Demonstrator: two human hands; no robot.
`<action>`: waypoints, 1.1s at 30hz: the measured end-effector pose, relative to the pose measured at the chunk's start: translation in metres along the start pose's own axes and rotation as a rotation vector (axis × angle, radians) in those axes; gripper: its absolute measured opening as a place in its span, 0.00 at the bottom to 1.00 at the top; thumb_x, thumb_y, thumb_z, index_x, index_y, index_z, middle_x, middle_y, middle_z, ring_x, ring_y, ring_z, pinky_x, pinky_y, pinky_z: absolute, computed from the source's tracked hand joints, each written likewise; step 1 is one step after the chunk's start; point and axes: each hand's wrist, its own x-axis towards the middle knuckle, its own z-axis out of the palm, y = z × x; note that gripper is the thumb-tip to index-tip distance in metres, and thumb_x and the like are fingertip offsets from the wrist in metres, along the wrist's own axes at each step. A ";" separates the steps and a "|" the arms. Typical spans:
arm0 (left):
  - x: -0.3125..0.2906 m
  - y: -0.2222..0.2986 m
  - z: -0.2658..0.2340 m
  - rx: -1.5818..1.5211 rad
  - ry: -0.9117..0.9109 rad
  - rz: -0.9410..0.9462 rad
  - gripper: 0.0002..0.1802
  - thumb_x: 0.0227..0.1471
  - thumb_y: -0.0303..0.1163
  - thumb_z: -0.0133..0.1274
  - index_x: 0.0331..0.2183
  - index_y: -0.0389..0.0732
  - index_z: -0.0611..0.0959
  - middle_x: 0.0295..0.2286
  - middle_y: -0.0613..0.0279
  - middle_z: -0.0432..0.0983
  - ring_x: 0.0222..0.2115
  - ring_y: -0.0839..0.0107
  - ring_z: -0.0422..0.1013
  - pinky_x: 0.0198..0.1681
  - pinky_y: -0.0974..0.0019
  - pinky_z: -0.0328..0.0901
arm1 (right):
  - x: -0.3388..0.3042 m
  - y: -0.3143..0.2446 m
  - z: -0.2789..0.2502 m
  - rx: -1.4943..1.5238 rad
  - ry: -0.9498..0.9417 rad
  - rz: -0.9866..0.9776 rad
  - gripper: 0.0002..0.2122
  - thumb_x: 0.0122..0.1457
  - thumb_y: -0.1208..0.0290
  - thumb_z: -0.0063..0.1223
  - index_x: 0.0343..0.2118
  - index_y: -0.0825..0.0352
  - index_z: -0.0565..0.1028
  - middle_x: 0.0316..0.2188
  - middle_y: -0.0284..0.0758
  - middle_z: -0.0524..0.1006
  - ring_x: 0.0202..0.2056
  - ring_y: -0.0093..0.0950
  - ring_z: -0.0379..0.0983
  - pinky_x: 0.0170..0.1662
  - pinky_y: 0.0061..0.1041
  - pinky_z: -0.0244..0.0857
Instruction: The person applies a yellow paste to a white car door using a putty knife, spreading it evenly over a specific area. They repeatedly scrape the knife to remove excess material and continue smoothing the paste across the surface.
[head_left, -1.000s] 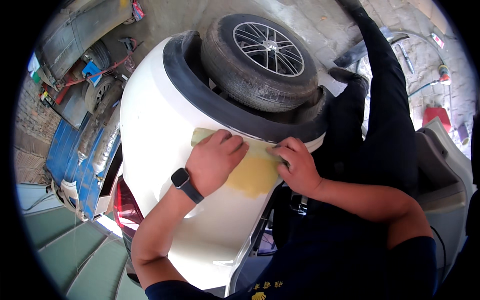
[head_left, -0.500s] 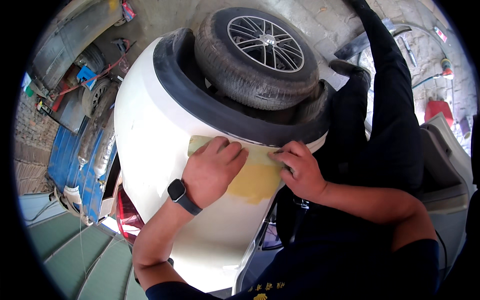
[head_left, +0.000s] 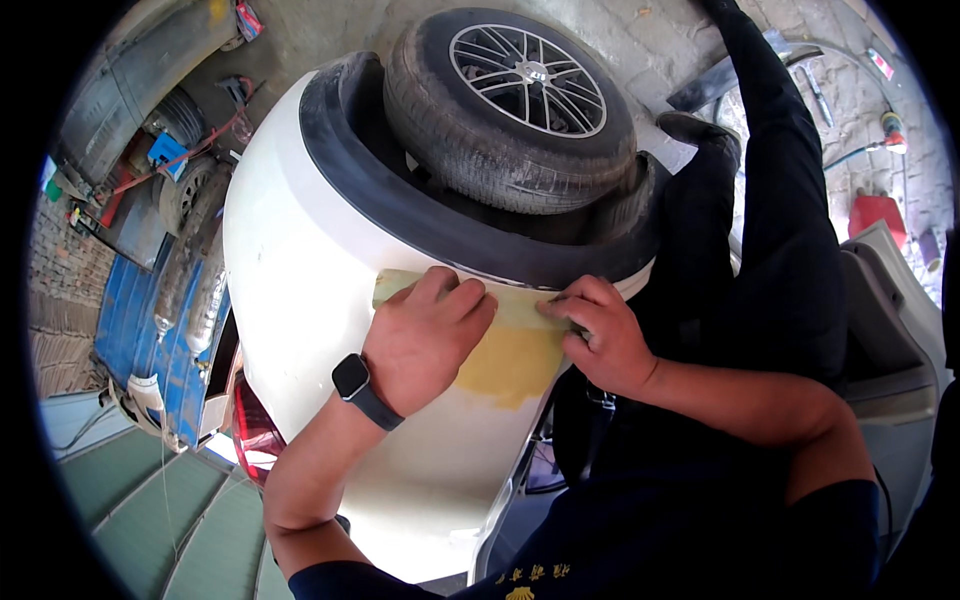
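Holding pale strip (head_left: 516,308) on white panel (head_left: 310,260) | yellow patch (head_left: 510,366) | paved floor (head_left: 645,62)

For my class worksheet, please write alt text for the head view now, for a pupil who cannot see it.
A person's left hand and right hand hold a pale strip against a white car panel, with a yellow patch visible just below it. Beyond are black arch trim and a wheel.

The person wears a dark navy short-sleeved shirt (head_left: 680,510) with small yellow characters (head_left: 541,574) and a yellow shell-shaped emblem (head_left: 519,594), long black trousers (head_left: 775,280) and a dark shoe (head_left: 692,127). The left wrist (head_left: 382,376) bears a square, black-faced smartwatch (head_left: 351,377) on a dark strap (head_left: 376,408).
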 end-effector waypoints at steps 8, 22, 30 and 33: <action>-0.008 -0.001 0.002 0.009 0.072 0.041 0.20 0.45 0.29 0.56 0.44 0.41 0.86 0.40 0.69 0.76 0.44 0.65 0.73 0.36 0.65 0.77 | -0.007 -0.003 0.006 0.005 0.017 -0.003 0.21 0.47 0.86 0.56 0.46 0.66 0.84 0.39 0.37 0.74 0.42 0.36 0.73 0.47 0.30 0.70; -0.049 0.014 0.002 -0.028 0.104 0.011 0.25 0.43 0.24 0.58 0.46 0.43 0.88 0.42 0.69 0.79 0.46 0.62 0.75 0.37 0.62 0.76 | -0.038 -0.029 0.022 0.042 -0.016 0.022 0.22 0.48 0.87 0.58 0.49 0.65 0.84 0.42 0.37 0.72 0.45 0.35 0.72 0.50 0.30 0.69; -0.079 0.015 0.009 0.018 0.145 0.069 0.21 0.48 0.29 0.58 0.46 0.44 0.88 0.43 0.72 0.78 0.48 0.65 0.74 0.38 0.66 0.76 | -0.056 -0.043 0.035 0.036 -0.056 -0.003 0.22 0.50 0.88 0.58 0.49 0.65 0.84 0.41 0.36 0.70 0.44 0.34 0.70 0.49 0.29 0.68; -0.088 0.020 0.009 0.007 0.161 0.063 0.23 0.44 0.27 0.59 0.46 0.45 0.89 0.42 0.71 0.78 0.47 0.64 0.74 0.37 0.65 0.76 | -0.063 -0.047 0.039 0.033 -0.078 -0.012 0.22 0.50 0.88 0.58 0.49 0.66 0.84 0.40 0.36 0.70 0.44 0.34 0.70 0.48 0.29 0.67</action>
